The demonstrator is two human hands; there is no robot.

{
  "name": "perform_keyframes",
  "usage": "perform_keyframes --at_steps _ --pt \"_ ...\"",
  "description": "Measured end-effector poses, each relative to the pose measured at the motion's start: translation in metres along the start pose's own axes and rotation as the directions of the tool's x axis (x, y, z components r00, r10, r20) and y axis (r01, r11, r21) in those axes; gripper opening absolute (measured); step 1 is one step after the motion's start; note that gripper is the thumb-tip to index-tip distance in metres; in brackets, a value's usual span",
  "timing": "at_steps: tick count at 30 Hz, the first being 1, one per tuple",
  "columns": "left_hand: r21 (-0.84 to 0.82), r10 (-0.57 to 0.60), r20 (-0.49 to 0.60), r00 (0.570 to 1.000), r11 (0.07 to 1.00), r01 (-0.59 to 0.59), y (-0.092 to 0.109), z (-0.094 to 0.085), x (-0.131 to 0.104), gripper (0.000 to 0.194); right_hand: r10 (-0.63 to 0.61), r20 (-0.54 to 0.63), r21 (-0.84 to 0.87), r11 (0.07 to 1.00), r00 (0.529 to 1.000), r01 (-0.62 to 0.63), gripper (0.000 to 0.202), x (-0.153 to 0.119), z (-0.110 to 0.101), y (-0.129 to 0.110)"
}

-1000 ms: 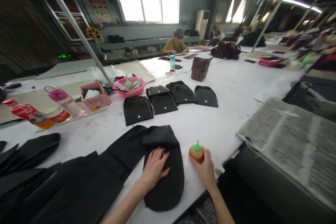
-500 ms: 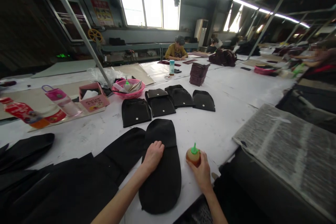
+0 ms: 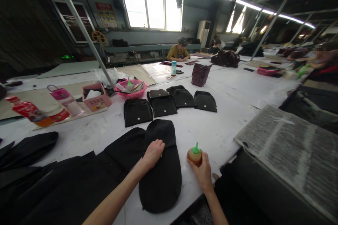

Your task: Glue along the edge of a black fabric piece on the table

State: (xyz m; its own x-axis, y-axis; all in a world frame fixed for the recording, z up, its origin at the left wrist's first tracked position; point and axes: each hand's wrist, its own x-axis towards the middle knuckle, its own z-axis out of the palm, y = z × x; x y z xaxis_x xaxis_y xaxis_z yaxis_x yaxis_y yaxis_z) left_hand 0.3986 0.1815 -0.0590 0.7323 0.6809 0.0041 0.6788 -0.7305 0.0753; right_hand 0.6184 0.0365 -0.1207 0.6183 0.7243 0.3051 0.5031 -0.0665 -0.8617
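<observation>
Left hand [image 3: 153,153] lies palm down on the black piece [image 3: 161,168], fingers loosely curled, nothing gripped; it rests just below the folded band at the piece's far end, likely pinning the cloth flat so it cannot slide on the table [image 3: 211,133]. Right hand [image 3: 202,172] is closed round the bottle [image 3: 195,155], a small round brownish one with a green nozzle, held upright and resting on the table just right of the piece. Kept upright, the nozzle stays off the fabric.

Places taken from the piece:
- It lies lengthwise away from the person, rounded end nearest the table edge.
- Left of it, overlapping its edge, more black cloth [image 3: 66,182] spreads toward the near left corner.
- Beyond it, a row of four smaller black pieces [image 3: 169,102], each with a small pale tag.
- Farther beyond and left, a pink basket [image 3: 130,89], a pink box [image 3: 96,97] and a red-labelled drink bottle [image 3: 29,111].
- Right of it, across bare table, a grey woven sheet [image 3: 285,151].
- Far beyond, a seated person in yellow [image 3: 179,51] at the table.

Against a second ago: the left hand lay open and spread lower on the piece, whose far end was bunched; now that end lies smooth and the hand sits higher, fingers drawn in. The right hand and bottle have hardly shifted.
</observation>
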Motion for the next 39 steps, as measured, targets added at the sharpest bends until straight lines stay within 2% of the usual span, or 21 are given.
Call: perform_keyframes --at_steps 5,8,10,12,14,16,18,20,21,23,26,28,32,36,39 --pt "-0.080 -0.026 -0.049 0.998 0.997 0.022 -0.003 -0.001 0.000 0.022 0.038 -0.013 0.025 0.999 0.999 -0.038 0.057 0.001 0.000 -0.003" --pt "-0.147 -0.061 -0.072 0.996 0.988 0.049 -0.008 -0.012 -0.013 0.022 0.086 -0.025 0.036 0.996 0.996 -0.085 0.061 0.002 -0.001 -0.002" --pt "-0.225 -0.081 -0.106 0.991 0.973 0.055 -0.008 -0.030 -0.027 0.019 0.126 -0.022 0.045 0.991 0.992 -0.125 0.063 0.001 -0.002 0.000" --pt "-0.368 -0.093 -0.183 0.979 0.929 0.019 -0.003 -0.057 -0.043 0.016 0.163 -0.013 0.055 0.985 0.986 -0.162 0.066 0.001 -0.003 0.001" --pt "-0.542 -0.068 -0.253 0.965 0.836 -0.083 0.005 -0.087 -0.056 0.015 0.196 -0.005 0.064 0.979 0.981 -0.195 0.070 0.001 -0.003 0.002" --pt "-0.684 -0.060 -0.263 0.963 0.716 -0.142 0.011 -0.111 -0.060 0.015 0.220 -0.003 0.072 0.973 0.975 -0.219 0.074 0.001 -0.003 0.003" --pt "-0.751 -0.012 -0.220 0.975 0.640 -0.161 0.014 -0.119 -0.051 0.015 0.233 -0.005 0.078 0.969 0.972 -0.232 0.077 0.002 -0.003 0.003" --pt "-0.741 0.040 -0.154 0.987 0.656 -0.142 0.011 -0.107 -0.032 0.013 0.234 -0.004 0.083 0.969 0.972 -0.233 0.079 0.003 -0.004 0.002" --pt "-0.705 0.050 -0.110 0.993 0.700 -0.113 0.008 -0.095 -0.020 0.012 0.231 -0.003 0.084 0.969 0.973 -0.230 0.079 0.003 -0.004 0.001" --pt "-0.530 0.016 -0.008 1.000 0.848 -0.018 0.002 -0.065 0.003 0.011 0.223 -0.002 0.085 0.971 0.975 -0.222 0.078 0.004 -0.005 -0.001" --pt "-0.427 -0.021 0.023 1.000 0.904 0.029 -0.005 -0.022 0.026 0.009 0.211 0.003 0.087 0.974 0.978 -0.210 0.078 0.005 -0.006 -0.004" --pt "-0.379 -0.035 -0.002 0.999 0.925 0.032 -0.006 -0.007 0.031 0.011 0.207 0.010 0.091 0.974 0.978 -0.207 0.078 0.005 -0.006 -0.005" --pt "-0.281 -0.090 -0.091 0.992 0.958 0.061 0.001 -0.005 0.022 0.012 0.212 0.020 0.096 0.972 0.977 -0.212 0.078 0.004 -0.007 -0.007" --pt "-0.276 -0.074 -0.118 0.990 0.960 0.039 0.022 -0.012 -0.005 0.014 0.204 0.060 0.125 0.970 0.977 -0.211 0.074 0.004 -0.008 -0.011" --pt "-0.327 0.023 -0.080 0.997 0.944 -0.048 0.043 -0.008 -0.030 0.040 0.199 0.095 0.166 0.963 0.975 -0.213 0.074 0.006 -0.008 -0.012"
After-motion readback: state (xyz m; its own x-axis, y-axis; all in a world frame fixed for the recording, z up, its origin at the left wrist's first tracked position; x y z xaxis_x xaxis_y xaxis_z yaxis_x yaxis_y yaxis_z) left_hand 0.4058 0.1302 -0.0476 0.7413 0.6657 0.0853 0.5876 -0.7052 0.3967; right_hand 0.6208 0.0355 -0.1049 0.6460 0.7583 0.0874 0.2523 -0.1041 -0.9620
